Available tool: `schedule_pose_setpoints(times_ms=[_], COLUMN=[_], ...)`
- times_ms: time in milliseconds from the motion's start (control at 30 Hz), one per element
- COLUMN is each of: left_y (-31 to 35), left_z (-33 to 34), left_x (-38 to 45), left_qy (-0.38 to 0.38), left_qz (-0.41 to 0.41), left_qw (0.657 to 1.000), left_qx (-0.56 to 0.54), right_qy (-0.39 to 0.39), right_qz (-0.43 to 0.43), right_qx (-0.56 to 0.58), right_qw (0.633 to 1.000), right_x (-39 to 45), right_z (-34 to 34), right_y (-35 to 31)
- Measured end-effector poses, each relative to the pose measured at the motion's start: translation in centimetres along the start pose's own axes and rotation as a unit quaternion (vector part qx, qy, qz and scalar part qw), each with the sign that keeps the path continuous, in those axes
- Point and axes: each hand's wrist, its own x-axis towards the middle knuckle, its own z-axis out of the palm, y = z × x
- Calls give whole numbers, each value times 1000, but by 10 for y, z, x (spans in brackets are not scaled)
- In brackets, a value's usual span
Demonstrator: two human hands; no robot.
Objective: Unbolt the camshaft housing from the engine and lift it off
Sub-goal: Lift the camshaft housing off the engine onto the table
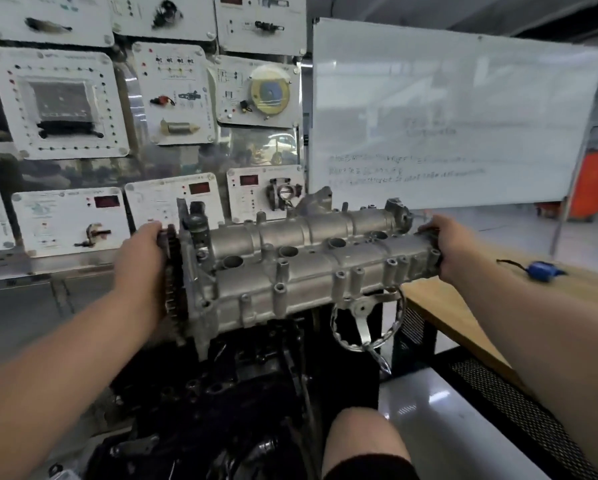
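The long cast-aluminium camshaft housing [301, 268], grey and ribbed with round plug wells along its top, is held up in the air between both hands, above the dark engine block [228, 386] and clear of it. The left hand [141, 258] grips the housing's left end, fingers curled over the toothed dark sprockets [172, 289] there. The right hand [446, 247] grips the right end, fingers wrapped round the end face — only the thumb and knuckles show. The housing tilts slightly, its right end higher and farther away. Below its right half sits a chromed spoked handwheel [366, 317] on the engine stand. On the light wooden workbench [463, 317] to the right, near its far edge, lies a small blue device with a black cord [541, 270]. Behind stand white training panels [72, 102] and a whiteboard [446, 112].
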Motion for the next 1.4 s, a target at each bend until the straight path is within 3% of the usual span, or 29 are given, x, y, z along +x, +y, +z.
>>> schedule_pose_setpoints(times_ms=[167, 333, 700, 1100, 1300, 1400], left_y=[-41, -94, -180, -229, -243, -245], left_z=[58, 115, 201, 240, 241, 243], left_x=[-34, -66, -112, -129, -129, -128], left_qy=[-88, -63, -96, -94, -100, -103], left_qz=[-84, -123, -169, -208, -219, -217], left_qw=[990, 987, 978, 972, 969, 969], left_qx=[-75, -84, -73, -63, -59, -48], right_qy=[52, 115, 143, 183, 209, 185], right_qz=[1, -3, 56, 131, 90, 83], right_qx=[-56, -79, -117, -181, -236, -330], right_qw=[997, 990, 981, 957, 945, 922], right_x=[12, 28, 74, 120, 125, 124], right_z=[-83, -161, -272, -318, -318, -315], right_y=[-6, -6, 21, 55, 55, 45])
